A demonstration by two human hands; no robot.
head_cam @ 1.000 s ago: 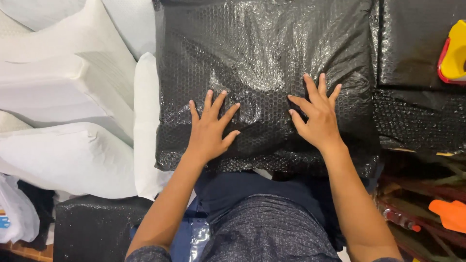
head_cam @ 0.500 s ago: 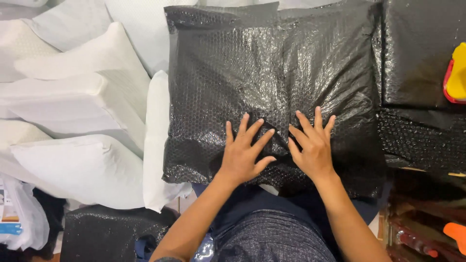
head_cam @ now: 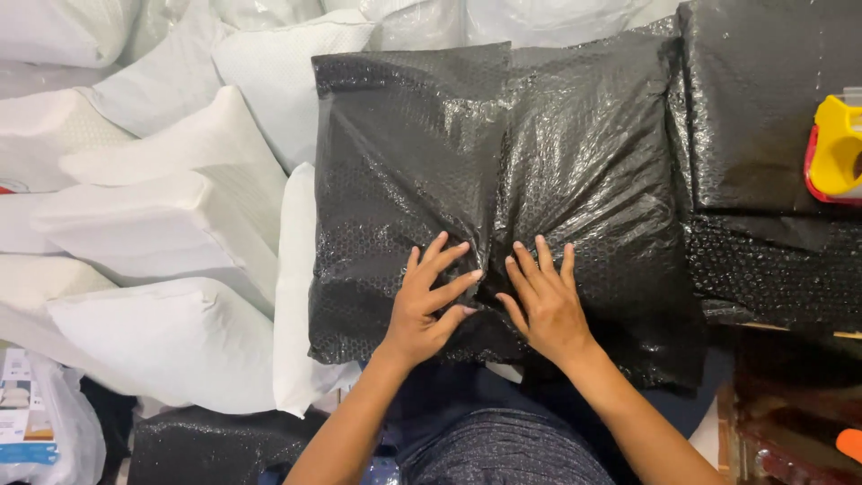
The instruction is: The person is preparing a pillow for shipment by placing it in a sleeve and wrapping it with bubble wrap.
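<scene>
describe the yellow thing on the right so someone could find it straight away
Start from the big black bubble-wrap package that both hands press at the centre. Go right to the stack of black bubble-wrapped packs along the right edge. On top of it, cut off by the frame, sits a yellow plastic tool with a red rim, the only brightly coloured thing among the black and white.

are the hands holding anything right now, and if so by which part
Nothing is gripped. The left hand and right hand press flat, fingers spread, on the near middle of the black bubble-wrap package.
</scene>
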